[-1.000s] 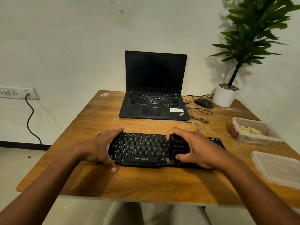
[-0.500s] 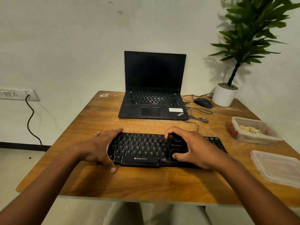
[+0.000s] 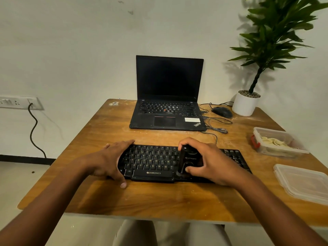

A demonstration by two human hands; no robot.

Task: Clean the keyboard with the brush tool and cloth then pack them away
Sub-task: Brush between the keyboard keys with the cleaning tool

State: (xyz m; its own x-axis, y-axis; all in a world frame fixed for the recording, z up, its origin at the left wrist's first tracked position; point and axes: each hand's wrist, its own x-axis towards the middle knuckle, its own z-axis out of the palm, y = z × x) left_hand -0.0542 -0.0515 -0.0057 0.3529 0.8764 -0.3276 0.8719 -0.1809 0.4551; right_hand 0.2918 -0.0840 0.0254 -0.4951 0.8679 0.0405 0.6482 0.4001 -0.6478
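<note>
Lying between both hands, keyboard [image 3: 152, 161]; right hand [image 3: 209, 163] grips brush tool [image 3: 189, 159].

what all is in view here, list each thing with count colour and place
keyboard: 1, black, near middle of table
brush tool: 1, black, on keyboard's right part
laptop: 1, black, open, far middle
mouse: 1, black, right of laptop
cables: grey and black, beside laptop
potted plant: 1, green in white pot, far right corner
container: 1, clear, right edge, pale contents
lid: 1, clear, near right
table: 1, wooden
wall socket: 1, white, left wall
left hand: rests on keyboard's left end
right hand: grip on brush tool
</note>
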